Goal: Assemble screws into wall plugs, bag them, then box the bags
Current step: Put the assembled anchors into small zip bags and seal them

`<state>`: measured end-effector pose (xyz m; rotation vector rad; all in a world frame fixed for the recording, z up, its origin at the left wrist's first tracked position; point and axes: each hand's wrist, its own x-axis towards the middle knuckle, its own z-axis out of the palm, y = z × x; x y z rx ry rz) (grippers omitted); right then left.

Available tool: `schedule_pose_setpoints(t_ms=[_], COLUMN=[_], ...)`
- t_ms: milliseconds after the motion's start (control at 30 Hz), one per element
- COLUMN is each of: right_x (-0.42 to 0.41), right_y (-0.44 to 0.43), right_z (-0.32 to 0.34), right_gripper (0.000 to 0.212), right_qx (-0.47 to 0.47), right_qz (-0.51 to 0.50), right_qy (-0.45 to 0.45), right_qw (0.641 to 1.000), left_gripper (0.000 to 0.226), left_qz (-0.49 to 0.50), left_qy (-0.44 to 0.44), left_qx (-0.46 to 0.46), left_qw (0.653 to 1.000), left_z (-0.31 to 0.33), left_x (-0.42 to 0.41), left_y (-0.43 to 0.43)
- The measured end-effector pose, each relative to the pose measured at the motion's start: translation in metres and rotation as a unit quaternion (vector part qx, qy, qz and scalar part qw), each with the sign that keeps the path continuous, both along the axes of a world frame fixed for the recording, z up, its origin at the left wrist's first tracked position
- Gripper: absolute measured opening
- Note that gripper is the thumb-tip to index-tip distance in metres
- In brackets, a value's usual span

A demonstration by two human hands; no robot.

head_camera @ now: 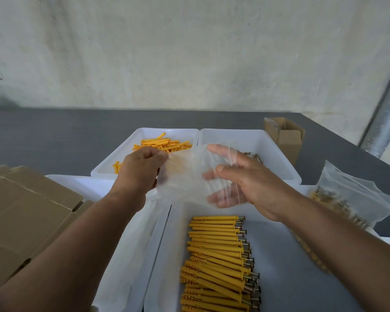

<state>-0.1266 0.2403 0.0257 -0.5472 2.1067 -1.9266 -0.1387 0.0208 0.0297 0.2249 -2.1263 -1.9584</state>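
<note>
Between my hands hangs an empty clear plastic bag (185,176), held above the trays. My left hand (142,170) pinches its left edge. My right hand (241,181) has the thumb on the near side and the fingers showing through the film, inside or behind the bag. Below them, a white tray (302,278) holds a neat row of yellow wall plugs with screws fitted (218,260). A far left tray (113,163) holds loose yellow plugs (162,144). The far right tray (277,154) holds loose screws (253,155), mostly hidden by my hand.
Flat brown cardboard boxes (25,219) are stacked at the left. An open small cardboard box (286,136) stands at the back right. A filled clear bag of assemblies (349,199) lies at the right. A white tray of empty bags (131,255) sits under my left forearm.
</note>
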Motion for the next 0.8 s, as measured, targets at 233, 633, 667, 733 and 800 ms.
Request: schedule_pose_setpoints(t_ms=[233,633,667,733,800], right_x=[0.002,-0.007,-0.007,-0.007,-0.005], right_y=[0.000,0.009,0.009,0.008,0.007], right_z=[0.004,0.006,0.006,0.006,0.005], right_gripper=[0.038,0.044,0.044,0.043,0.043], right_qx=[-0.009,-0.063,-0.060,-0.052,-0.044], right_qz=[0.030,-0.131,-0.131,-0.128,-0.122], right_qy=[-0.035,-0.021,-0.020,-0.019,-0.018], right_qw=[0.999,0.989,0.989,0.990,0.991], left_gripper=[0.019,0.031,0.031,0.029,0.027], left_qz=[0.067,-0.075,-0.072,-0.063,-0.054], left_qy=[0.084,-0.020,-0.022,-0.024,-0.023], left_qx=[-0.053,0.079,0.074,0.068,0.063], left_qw=[0.993,0.994,0.994,0.995,0.996], left_z=[0.001,0.006,0.005,0.004,0.003], left_x=[-0.001,0.004,0.003,0.002,0.001], left_y=[-0.001,0.002,0.003,0.003,0.003])
